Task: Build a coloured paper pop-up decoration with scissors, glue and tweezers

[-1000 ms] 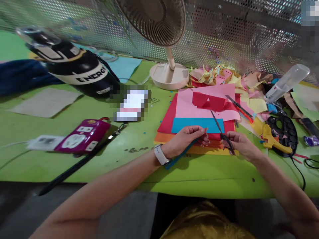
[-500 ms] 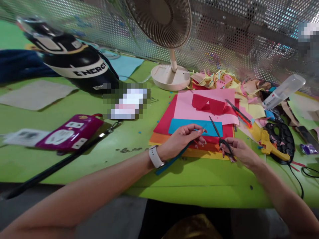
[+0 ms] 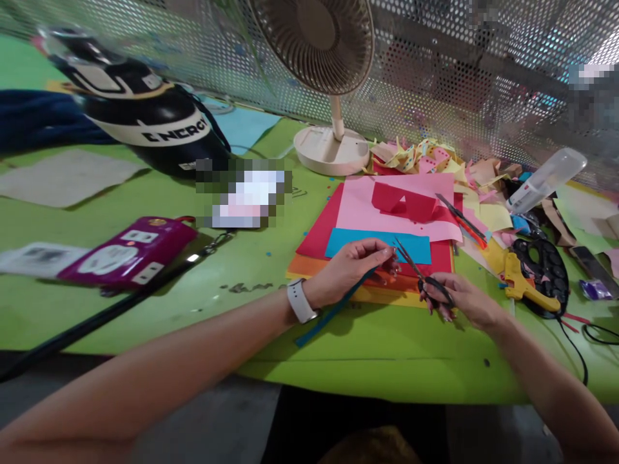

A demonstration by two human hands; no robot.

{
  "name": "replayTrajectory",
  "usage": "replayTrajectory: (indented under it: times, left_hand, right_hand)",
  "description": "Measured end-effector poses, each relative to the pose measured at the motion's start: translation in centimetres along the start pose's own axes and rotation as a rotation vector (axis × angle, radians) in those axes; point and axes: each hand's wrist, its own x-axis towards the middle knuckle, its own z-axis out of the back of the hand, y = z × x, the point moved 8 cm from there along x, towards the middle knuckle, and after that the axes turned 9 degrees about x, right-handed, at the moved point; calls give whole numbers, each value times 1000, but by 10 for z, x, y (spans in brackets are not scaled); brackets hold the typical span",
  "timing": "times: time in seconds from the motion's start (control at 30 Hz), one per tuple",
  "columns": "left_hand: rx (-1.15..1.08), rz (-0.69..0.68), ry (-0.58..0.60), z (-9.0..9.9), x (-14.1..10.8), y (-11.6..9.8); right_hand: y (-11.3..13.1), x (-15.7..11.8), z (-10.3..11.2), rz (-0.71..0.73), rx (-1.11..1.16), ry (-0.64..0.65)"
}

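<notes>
Pinches 1 blue strip (image 3: 322, 322) in the left hand (image 3: 370, 258), with thumb and fingertips together, just below the blue paper (image 3: 413, 250). Clamps 1 pair of scissors (image 3: 414, 267) in the right hand (image 3: 449, 296), with fingers curled, angling tips toward the left hand.

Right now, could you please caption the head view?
Right hand holding scissors, left hand holding a blue paper strip.

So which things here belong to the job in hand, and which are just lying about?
In use, it seems:
blue strip, in the left hand
scissors, in the right hand
perhaps the coloured sheets

Apparently just lying about:
fan
black bottle
purple card holder
</notes>
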Motion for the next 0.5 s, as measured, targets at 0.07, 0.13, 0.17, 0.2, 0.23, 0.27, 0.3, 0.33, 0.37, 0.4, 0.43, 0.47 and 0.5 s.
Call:
replayTrajectory:
  times: [0.07,0.13,0.17,0.2,0.23,0.27,0.3,0.33,0.37,0.4,0.43,0.47,0.5]
  left_hand:
    - [19,6,6,0,-1,0]
    - [33,7,25,-2,-2,0]
    - [42,-5,32,-2,-2,0]
    - [53,-21,40,-3,-2,-1]
    - [64,-39,45,-4,-2,-3]
    - [73,-58,43,-4,-2,-4]
    - [80,-78,34,-3,-2,-5]
    - [86,-93,23,-3,-2,-6]
    - [89,-98,14,-2,-2,-6]
    - [89,-91,9,-1,-2,-5]
    - [83,-74,10,-1,-1,-3]
    - [72,-52,17,-2,-1,-1]
    - [55,-29,27,-3,-1,2]
  right_hand:
    - [-1,0,1,0,-9,-7]
    - [-1,1,2,3,-9,-12]
    - [-1,1,2,3,-7,-13]
    - [-1,1,2,1,-5,-13]
    - [-1,1,3,-1,-4,-13]
    - [-1,1,3,-3,-5,-13]
    - [-1,1,3,-4,-6,-15]
    - [-2,1,3,-5,-7,-15]
    - [-2,1,3,-4,-7,-15]
    - [-2,1,3,-3,-7,-15]
    - [-2,1,3,-1,-8,-13]
    - [-2,1,2,-1,-9,-12]
    - [-2,1,2,-3,-11,-13]
